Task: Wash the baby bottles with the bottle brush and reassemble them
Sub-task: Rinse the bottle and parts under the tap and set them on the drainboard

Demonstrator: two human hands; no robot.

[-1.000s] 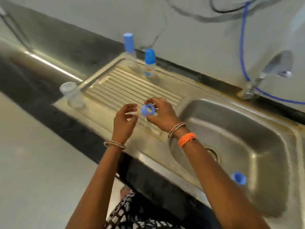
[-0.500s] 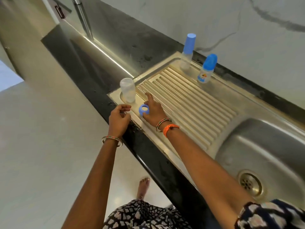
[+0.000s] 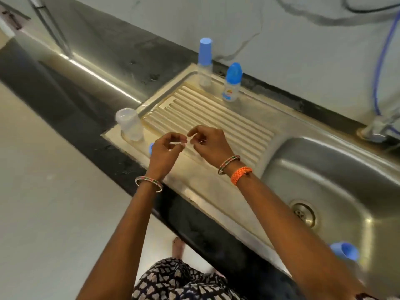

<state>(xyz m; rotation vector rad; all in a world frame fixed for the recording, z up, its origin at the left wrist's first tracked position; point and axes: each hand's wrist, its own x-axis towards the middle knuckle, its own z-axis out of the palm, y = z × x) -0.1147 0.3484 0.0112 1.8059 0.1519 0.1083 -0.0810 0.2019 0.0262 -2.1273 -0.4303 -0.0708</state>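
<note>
Blue ring [image 3: 151, 147] now down beside the open bottle [image 3: 129, 124]; left hand [image 3: 165, 151] and right hand [image 3: 208, 144] pinching a small clear part, probably the teat, ready for fitting.

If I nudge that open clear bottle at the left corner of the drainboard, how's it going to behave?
The clear bottle looks empty and uncapped, so it is probably light and would slide or tip with a small push. It stands upright at the drainboard corner near the edge, so a tip might send it off. Being round, it would likely roll once down.
</note>
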